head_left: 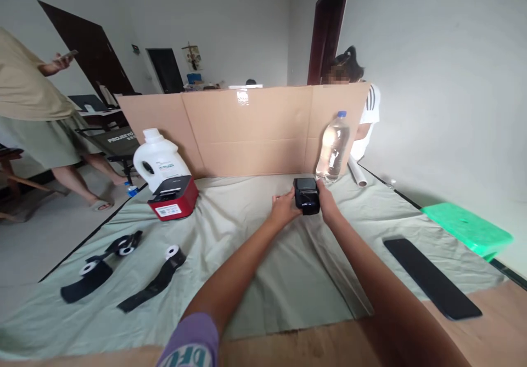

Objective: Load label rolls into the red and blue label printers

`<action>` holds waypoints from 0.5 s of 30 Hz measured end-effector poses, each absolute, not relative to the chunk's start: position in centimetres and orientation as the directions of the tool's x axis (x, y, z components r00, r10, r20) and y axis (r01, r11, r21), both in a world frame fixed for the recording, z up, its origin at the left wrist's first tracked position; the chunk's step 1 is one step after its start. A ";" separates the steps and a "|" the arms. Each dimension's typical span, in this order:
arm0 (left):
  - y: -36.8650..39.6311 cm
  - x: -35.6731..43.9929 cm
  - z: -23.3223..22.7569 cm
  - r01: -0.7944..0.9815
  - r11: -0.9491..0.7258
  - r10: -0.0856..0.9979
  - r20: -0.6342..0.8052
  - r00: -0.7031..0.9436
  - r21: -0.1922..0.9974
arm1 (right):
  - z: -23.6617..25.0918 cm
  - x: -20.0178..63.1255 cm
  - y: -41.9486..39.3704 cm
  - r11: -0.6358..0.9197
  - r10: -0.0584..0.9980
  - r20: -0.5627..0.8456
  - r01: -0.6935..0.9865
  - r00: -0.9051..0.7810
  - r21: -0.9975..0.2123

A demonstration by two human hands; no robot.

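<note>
Head view: small black printer (307,195) at 12 o'clock on worktop (263,279), just before cardboard screen (247,131). Left hand (283,207) clasps its left side, right hand (327,199) its right. Water bottle (332,147) at 1 o'clock, close: keep grip even, move clear of it.

Purple short sleeve (193,340), pale lettering; forearms bare.

Black printer (306,195), red printer (173,197), white jug (158,160), pale green cloth (255,257), green stool (467,229)
</note>
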State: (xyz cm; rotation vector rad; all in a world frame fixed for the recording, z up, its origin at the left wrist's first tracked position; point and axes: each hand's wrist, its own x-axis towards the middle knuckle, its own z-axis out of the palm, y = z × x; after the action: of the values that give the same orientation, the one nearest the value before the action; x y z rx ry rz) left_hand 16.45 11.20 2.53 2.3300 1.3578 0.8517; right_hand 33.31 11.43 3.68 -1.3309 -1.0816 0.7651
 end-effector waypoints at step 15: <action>15.0 25.8 0.0 0.684 -0.538 0.838 0.222 0.499 0.493 | 0.1 43.0 14.4 -0.072 0.864 0.073 0.267 0.498 -0.961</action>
State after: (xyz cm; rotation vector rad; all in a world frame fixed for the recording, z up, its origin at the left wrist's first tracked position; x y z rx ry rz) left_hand 25.75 15.01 -0.04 2.4066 1.2720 0.6301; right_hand 43.03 14.42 0.14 -1.6120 -0.9924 0.6595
